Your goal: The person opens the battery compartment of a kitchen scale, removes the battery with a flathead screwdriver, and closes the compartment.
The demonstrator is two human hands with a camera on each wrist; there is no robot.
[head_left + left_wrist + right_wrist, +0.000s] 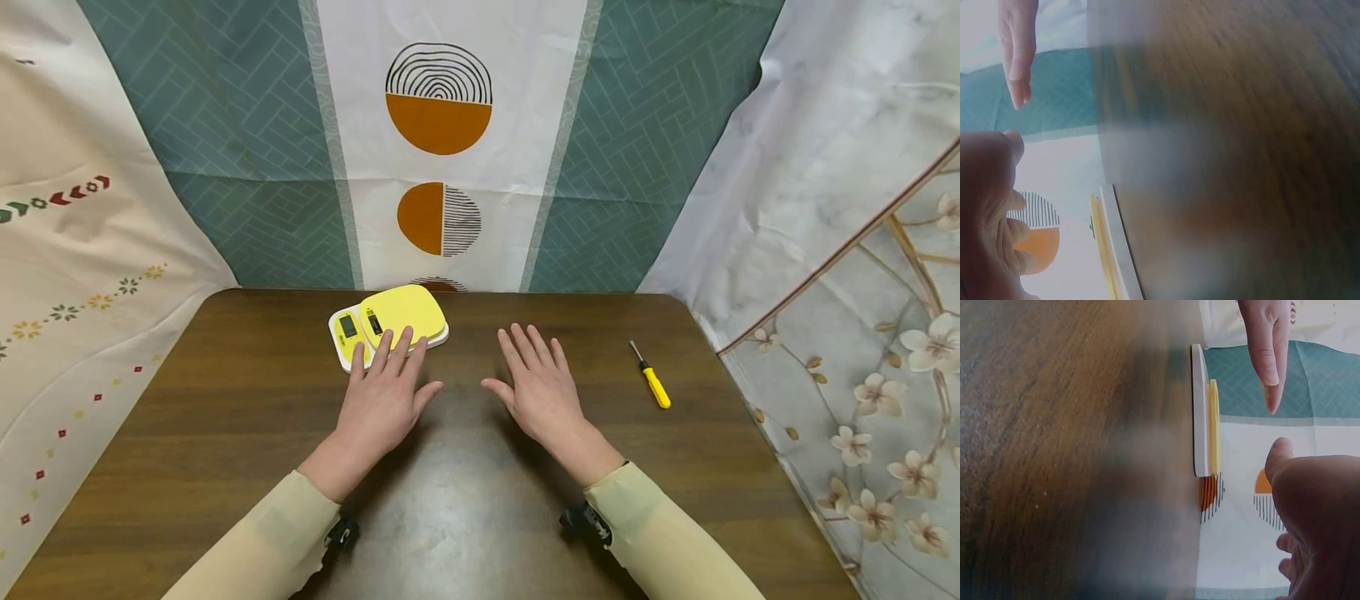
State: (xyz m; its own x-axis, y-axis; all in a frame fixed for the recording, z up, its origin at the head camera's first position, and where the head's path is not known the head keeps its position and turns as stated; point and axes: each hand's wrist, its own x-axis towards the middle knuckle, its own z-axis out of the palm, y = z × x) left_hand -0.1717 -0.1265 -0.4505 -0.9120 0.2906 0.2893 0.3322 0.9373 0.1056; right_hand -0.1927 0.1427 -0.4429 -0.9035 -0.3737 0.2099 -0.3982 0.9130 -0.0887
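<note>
My left hand (381, 406) is held palm down over the table with its fingers spread. Its fingertips overlap the near edge of a yellow and white kitchen scale (408, 312) in the head view. To the right, my right hand (542, 389) hovers palm down too, fingers straight and holding nothing. A screwdriver (651, 377) with a yellow handle lies beyond it on the right side of the table, its shaft pointing away. Both wrist views show the scale (1109, 244) edge-on, standing low on the table, below the level of the hands.
The brown wooden table (450, 517) ends at a patterned cloth backdrop (645, 125) behind the scale. A cream cloth (90, 275) hangs along the left edge, and a floral cloth (862, 400) lines the right. Dark straps (588, 523) sit around the wrists.
</note>
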